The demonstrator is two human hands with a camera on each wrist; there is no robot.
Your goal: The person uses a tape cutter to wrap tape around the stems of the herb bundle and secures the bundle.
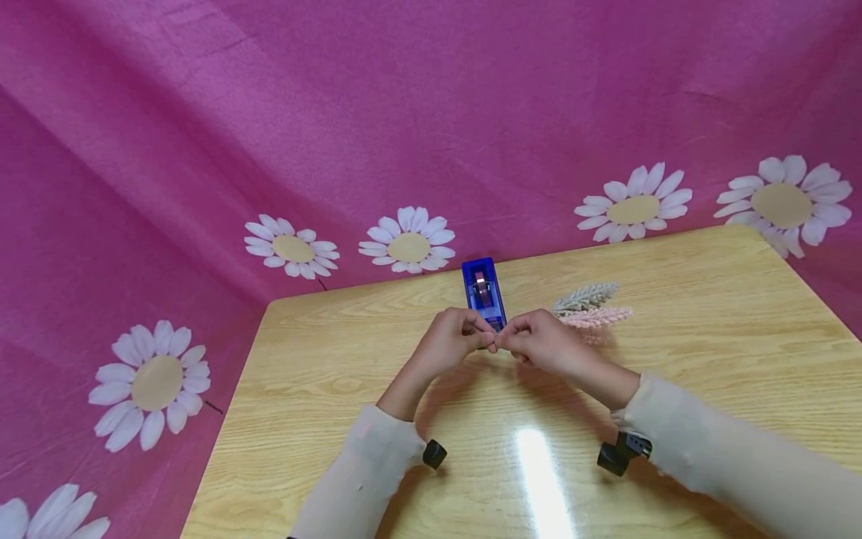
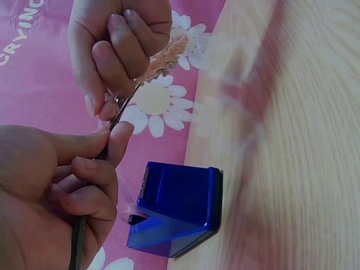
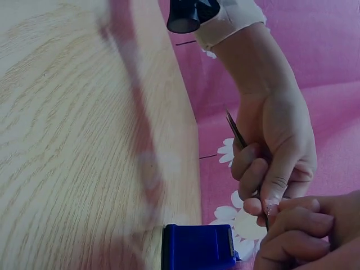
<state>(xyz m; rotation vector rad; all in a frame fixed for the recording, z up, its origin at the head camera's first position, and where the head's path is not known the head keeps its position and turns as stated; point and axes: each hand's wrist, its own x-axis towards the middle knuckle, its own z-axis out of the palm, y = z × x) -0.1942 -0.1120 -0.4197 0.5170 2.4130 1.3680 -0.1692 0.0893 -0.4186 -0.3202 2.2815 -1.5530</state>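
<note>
My left hand (image 1: pixel 447 343) grips the dark, thin stems (image 2: pixel 77 242) of an artificial wheat bunch, its thumb and forefinger pinching them near the middle. The lower stem ends stick out past the left palm. Close against it, my right hand (image 1: pixel 542 343) pinches a small clear, shiny strip of tape (image 3: pixel 270 208) at the stems with thumb and fingertips. Beyond the right hand extend a pink wheat head (image 1: pixel 604 317) and a grey-green wheat head (image 1: pixel 584 299). The right fingers partly hide the stems in the left wrist view.
A blue tape dispenser (image 1: pixel 500 303) stands just behind the hands, near the far edge of the wooden table (image 1: pixel 323 374). A pink cloth (image 1: pixel 471 135) with white daisies hangs behind the table and along its sides.
</note>
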